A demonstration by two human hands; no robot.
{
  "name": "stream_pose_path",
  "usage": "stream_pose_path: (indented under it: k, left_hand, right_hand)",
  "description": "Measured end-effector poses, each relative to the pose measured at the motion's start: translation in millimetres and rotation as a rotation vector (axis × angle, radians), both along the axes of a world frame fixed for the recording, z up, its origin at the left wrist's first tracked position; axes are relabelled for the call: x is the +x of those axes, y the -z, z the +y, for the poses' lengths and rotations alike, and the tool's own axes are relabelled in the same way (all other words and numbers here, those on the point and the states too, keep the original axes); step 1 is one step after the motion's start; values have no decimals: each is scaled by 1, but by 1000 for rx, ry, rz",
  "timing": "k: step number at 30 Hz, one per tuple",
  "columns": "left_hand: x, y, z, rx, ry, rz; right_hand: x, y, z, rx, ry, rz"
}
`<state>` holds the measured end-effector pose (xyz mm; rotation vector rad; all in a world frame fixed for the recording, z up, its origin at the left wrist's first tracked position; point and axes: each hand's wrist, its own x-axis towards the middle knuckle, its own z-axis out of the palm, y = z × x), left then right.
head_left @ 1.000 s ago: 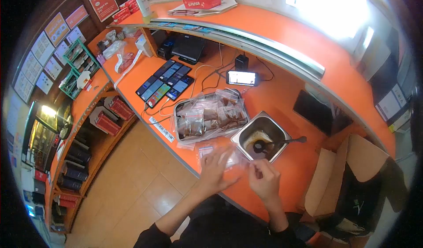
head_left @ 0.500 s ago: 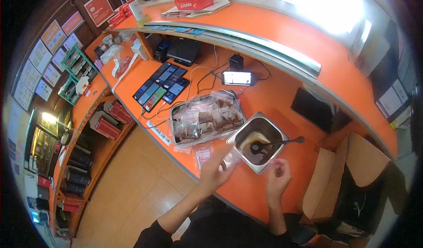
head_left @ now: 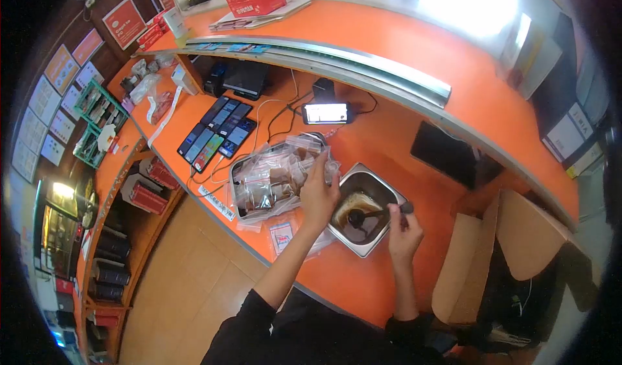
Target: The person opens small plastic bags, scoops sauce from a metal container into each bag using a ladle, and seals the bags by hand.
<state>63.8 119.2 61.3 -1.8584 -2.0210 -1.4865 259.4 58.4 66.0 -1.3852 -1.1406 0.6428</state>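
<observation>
My right hand (head_left: 404, 234) is closed round the handle of a black ladle (head_left: 357, 218). The ladle's bowl rests in dark brown liquid inside a square metal container (head_left: 337, 237). My left hand (head_left: 320, 200) is raised between that container and a tray of filled bags, thumb and fingers pinched at a clear plastic bag (head_left: 332, 168). Small zip bags with brown contents (head_left: 280, 176) heap up in the metal tray (head_left: 238, 204) at my left. More clear plastic (head_left: 322, 240) lies on the counter under my left wrist, beside a printed bag (head_left: 281, 235).
Several phones (head_left: 217, 133) lie at the back left with cables, and a lit phone (head_left: 327, 113) stands behind the container. A dark flat device (head_left: 442, 154) lies at the right. An open cardboard box (head_left: 470, 261) is nearer me. The raised shelf edge (head_left: 337, 67) runs across the back.
My right hand has moved up onto the ladle handle and taken hold of it. My left hand has risen towards the tray of bags. The camera view has shifted slightly.
</observation>
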Motion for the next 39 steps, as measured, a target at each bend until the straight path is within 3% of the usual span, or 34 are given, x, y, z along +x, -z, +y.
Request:
stream_pose_path:
  k: [2,6,8,11,13,20,22,24,25,27,29,32,35,39]
  left_hand:
    - [-2,8,4,-1,85,-89]
    - [1,-1,0,67,194,-178]
    - [6,-12,-9,-51,193,-321]
    - [11,-24,-23,-37,226,-355]
    - [12,-23,-26,45,260,-308]
    - [12,-21,-38,207,317,-189]
    - [17,-26,-43,169,325,-231]
    - [20,-32,-47,136,335,-268]
    - [22,-34,-49,131,345,-272]
    - [23,-36,-49,130,357,-276]
    - [23,-37,-45,313,319,-106]
    - [22,-36,-52,168,342,-217]
    - [26,-41,-57,106,347,-264]
    - [28,-38,-54,222,337,-185]
  right_hand:
    - [0,-2,-13,30,-109,-154]
    - [0,-6,-35,37,-332,2]
    - [6,1,-39,115,-367,15]
    - [12,-7,-44,198,-397,-164]
    - [9,-5,-41,292,-379,-332]
    - [0,12,-82,268,-583,-311]
    - [5,4,-82,218,-573,-299]
    - [12,1,-72,302,-376,-329]
    - [14,2,-70,221,-340,-236]
    - [18,9,-71,205,-333,-244]
    - [18,19,-79,225,-361,-226]
    - [16,16,-101,160,-441,-168]
    - [21,8,-92,189,-332,-183]
    - [28,11,-86,144,-243,-206]
